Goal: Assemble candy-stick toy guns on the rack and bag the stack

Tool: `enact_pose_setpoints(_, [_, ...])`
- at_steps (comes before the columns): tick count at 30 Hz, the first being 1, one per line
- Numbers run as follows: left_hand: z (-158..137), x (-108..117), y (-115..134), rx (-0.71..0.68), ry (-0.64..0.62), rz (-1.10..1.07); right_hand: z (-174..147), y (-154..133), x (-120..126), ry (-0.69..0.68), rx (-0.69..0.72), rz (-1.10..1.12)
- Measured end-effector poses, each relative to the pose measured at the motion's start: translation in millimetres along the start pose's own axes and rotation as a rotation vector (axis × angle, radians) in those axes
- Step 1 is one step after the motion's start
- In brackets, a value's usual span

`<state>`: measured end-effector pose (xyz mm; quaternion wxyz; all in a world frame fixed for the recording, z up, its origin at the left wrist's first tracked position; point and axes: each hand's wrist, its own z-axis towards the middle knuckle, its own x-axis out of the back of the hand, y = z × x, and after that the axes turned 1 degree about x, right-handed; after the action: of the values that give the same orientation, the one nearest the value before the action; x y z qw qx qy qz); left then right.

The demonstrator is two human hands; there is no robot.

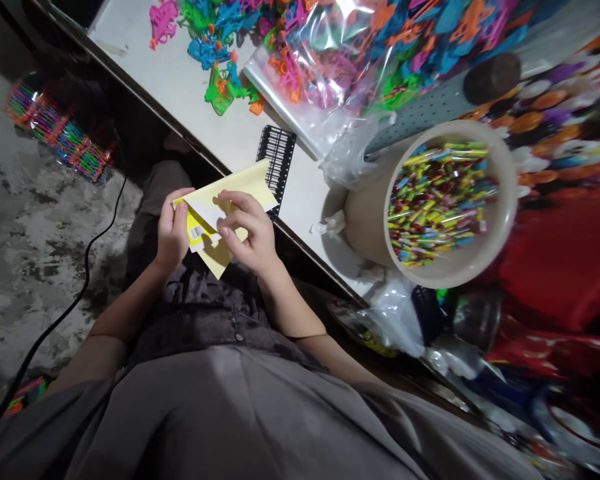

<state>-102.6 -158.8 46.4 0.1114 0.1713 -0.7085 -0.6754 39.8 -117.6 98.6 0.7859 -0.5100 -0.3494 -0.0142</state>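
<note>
In the head view, my left hand grips the left edge of some pale yellow sheets, thumb on top. Between them shows a brighter yellow piece with a barcode label. A whitish face of the folded-over sheet lies beside it. My right hand is over the sheets with its fingers apart, the fingertips at or very near the paper. Just beyond the paper, a black-and-white barred, grid-like item lies at the table's edge, partly covered by the sheets.
The white table carries a heap of colourful plastic toy pieces and clear plastic bags. At right stands a beige bucket holding many small bright tubes. A bagged bundle of coloured sticks and a black cable are on the floor.
</note>
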Motion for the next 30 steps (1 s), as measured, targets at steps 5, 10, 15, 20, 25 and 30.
enact_pose_setpoints(5, [3,2,5,-0.104,-0.104,0.036,0,-2,0,-0.001,0.010,0.179])
enact_pose_setpoints(10, [7,8,1,-0.148,-0.138,0.060,-3,5,-4,0.013,-0.085,0.317])
enact_pose_setpoints(15, [13,9,-20,-0.220,-0.077,-0.087,-7,11,-9,0.067,-0.137,0.350])
enact_pose_setpoints(20, [16,8,-27,-0.243,0.000,-0.033,-9,10,-11,0.133,-0.056,0.196])
enact_pose_setpoints(25, [20,10,-19,-0.293,0.028,-0.031,-10,12,-9,0.203,0.018,0.101])
enact_pose_setpoints(30, [27,15,-9,-0.261,0.104,0.090,-12,28,-13,0.317,-0.025,0.055])
